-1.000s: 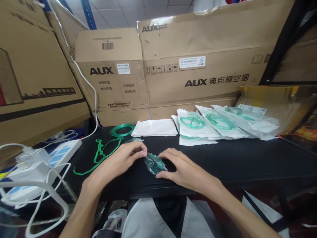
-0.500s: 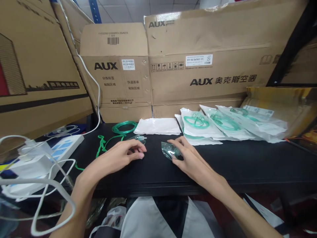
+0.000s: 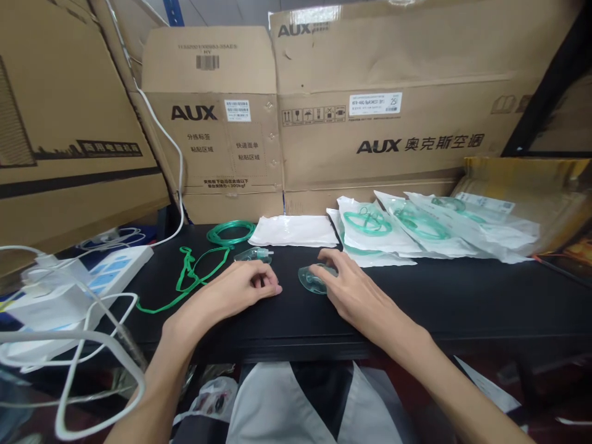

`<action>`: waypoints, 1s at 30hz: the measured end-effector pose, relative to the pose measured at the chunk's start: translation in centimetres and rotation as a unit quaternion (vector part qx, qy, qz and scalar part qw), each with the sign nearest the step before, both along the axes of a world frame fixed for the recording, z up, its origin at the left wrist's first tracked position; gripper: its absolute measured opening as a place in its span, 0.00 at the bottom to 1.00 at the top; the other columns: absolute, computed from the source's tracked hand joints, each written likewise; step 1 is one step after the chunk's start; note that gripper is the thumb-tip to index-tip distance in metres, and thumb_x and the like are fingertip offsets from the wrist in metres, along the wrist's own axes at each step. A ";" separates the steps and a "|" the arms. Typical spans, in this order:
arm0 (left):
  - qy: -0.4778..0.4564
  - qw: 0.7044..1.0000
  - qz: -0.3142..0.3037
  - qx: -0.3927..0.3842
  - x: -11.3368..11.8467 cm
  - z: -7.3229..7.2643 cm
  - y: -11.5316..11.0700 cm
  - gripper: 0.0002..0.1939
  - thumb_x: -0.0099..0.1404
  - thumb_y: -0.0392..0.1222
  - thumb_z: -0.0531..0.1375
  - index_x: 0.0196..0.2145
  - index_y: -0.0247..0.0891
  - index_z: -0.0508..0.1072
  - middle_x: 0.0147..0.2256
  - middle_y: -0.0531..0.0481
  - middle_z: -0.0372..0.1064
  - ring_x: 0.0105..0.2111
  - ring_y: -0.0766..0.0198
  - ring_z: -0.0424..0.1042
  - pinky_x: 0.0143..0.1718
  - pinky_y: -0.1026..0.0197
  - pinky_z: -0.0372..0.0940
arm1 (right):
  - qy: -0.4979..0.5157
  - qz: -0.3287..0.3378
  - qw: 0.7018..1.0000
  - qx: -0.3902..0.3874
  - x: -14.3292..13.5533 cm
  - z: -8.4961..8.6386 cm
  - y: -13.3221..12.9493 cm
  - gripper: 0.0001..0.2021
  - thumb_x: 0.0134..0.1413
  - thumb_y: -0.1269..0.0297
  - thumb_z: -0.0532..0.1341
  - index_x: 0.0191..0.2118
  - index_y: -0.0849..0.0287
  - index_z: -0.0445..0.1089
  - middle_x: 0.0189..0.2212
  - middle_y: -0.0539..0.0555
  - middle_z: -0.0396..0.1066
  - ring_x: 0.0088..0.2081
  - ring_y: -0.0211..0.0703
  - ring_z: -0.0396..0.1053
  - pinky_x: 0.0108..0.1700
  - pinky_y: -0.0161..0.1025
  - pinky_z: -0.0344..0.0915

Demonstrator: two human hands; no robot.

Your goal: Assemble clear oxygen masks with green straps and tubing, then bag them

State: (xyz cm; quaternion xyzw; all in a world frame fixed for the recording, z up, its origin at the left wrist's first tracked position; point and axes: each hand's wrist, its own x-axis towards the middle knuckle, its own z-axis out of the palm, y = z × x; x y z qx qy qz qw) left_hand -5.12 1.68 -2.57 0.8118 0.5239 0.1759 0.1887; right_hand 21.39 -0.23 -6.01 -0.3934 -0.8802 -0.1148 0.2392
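My right hand (image 3: 348,279) has its thumb and fingers on a clear, green-tinted oxygen mask (image 3: 309,280), which lies low on the black table; the palm hides part of it. To its left, my left hand (image 3: 252,285) is closed, thumb and fingertips pressed together, and whatever they may hold is hidden. Just behind that hand lies a second clear piece with a pale green connector (image 3: 261,253), partly covered by the hand. A green elastic strap (image 3: 187,277) trails over the table on the left. Coiled green tubing (image 3: 230,233) sits farther back.
Behind the hands lies a white packet (image 3: 294,231). Several packaged mask sets (image 3: 370,225) with green tubing are lined up at the back right. A white power strip (image 3: 118,271) with looping cables occupies the left. Large cardboard boxes (image 3: 324,154) wall off the back.
The mask under my right hand has gone from tilted up to lying flatter. My left hand has shifted slightly right, its fingers curling closer together. The whole view has tilted slightly.
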 end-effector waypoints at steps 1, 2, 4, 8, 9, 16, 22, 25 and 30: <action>-0.002 1.000 0.007 0.001 0.3 0.0 -0.1 0.17 0.65 0.60 0.63 0.34 0.43 0.78 0.32 0.55 0.75 0.33 0.62 0.72 0.35 0.63 0.62 | -0.001 0.017 1.000 -0.014 0.1 0.1 -0.1 0.29 0.57 0.85 0.48 0.61 0.57 0.63 0.62 0.66 0.56 0.59 0.56 0.64 0.56 0.52 0.71; -0.002 1.000 0.015 0.003 0.5 -0.1 -0.2 0.19 0.64 0.62 0.63 0.33 0.43 0.77 0.32 0.55 0.75 0.33 0.62 0.72 0.35 0.63 0.62 | 0.003 0.032 0.999 -0.037 0.2 0.2 -0.3 0.28 0.59 0.83 0.50 0.62 0.56 0.63 0.64 0.65 0.56 0.60 0.55 0.65 0.57 0.52 0.70; 0.002 0.999 0.036 0.010 0.9 -0.2 -0.2 0.20 0.64 0.63 0.63 0.32 0.43 0.76 0.31 0.55 0.75 0.32 0.62 0.72 0.34 0.62 0.61 | 0.019 0.056 0.994 -0.094 0.5 0.5 -0.6 0.26 0.63 0.76 0.54 0.64 0.52 0.61 0.66 0.61 0.55 0.61 0.53 0.65 0.59 0.50 0.70; 0.017 0.997 0.056 0.050 1.2 -0.8 0.1 0.14 0.68 0.55 0.60 0.32 0.43 0.74 0.30 0.56 0.74 0.31 0.62 0.71 0.32 0.62 0.60 | 0.053 0.048 0.981 -0.179 0.8 1.2 -0.9 0.27 0.64 0.50 0.61 0.67 0.42 0.59 0.70 0.53 0.52 0.65 0.54 0.63 0.62 0.51 0.67; 0.021 0.997 0.053 0.059 1.2 -1.0 0.2 0.13 0.69 0.53 0.60 0.32 0.43 0.74 0.30 0.56 0.74 0.31 0.62 0.71 0.32 0.62 0.60 | 0.065 0.036 0.980 -0.186 0.8 1.4 -0.9 0.29 0.64 0.44 0.60 0.67 0.42 0.59 0.70 0.53 0.53 0.65 0.55 0.63 0.63 0.52 0.66; 0.016 0.994 0.007 0.112 1.4 -1.4 0.7 0.04 0.66 0.42 0.61 0.32 0.42 0.74 0.33 0.55 0.74 0.33 0.62 0.72 0.34 0.61 0.61 | 0.081 -0.086 0.979 -0.167 0.3 1.1 -1.1 0.27 0.65 0.43 0.58 0.62 0.53 0.64 0.58 0.62 0.69 0.59 0.60 0.69 0.59 0.54 0.68; -0.073 0.996 -0.028 0.039 0.7 -1.4 1.3 0.08 0.65 0.47 0.66 0.41 0.45 0.79 0.39 0.55 0.79 0.38 0.62 0.77 0.40 0.63 0.68 | 0.071 -0.092 0.976 -0.182 0.9 0.3 -0.6 0.29 0.68 0.55 0.54 0.72 0.49 0.53 0.67 0.59 0.61 0.68 0.56 0.60 0.67 0.53 0.60; -0.101 0.994 -0.046 -0.003 0.1 -1.5 1.7 0.10 0.67 0.44 0.65 0.45 0.46 0.80 0.41 0.55 0.81 0.42 0.62 0.79 0.47 0.64 0.70 | 0.084 -0.099 0.970 -0.204 1.0 0.2 -0.3 0.31 0.67 0.47 0.56 0.72 0.46 0.54 0.68 0.58 0.59 0.70 0.58 0.57 0.68 0.55 0.57; -0.112 0.992 -0.053 -0.012 0.0 -1.5 1.8 0.07 0.67 0.45 0.64 0.41 0.46 0.81 0.40 0.57 0.82 0.43 0.62 0.80 0.48 0.64 0.69 | 0.125 -0.074 0.962 -0.229 0.9 0.2 -0.2 0.26 0.68 0.50 0.56 0.68 0.43 0.57 0.65 0.56 0.64 0.65 0.54 0.63 0.65 0.52 0.60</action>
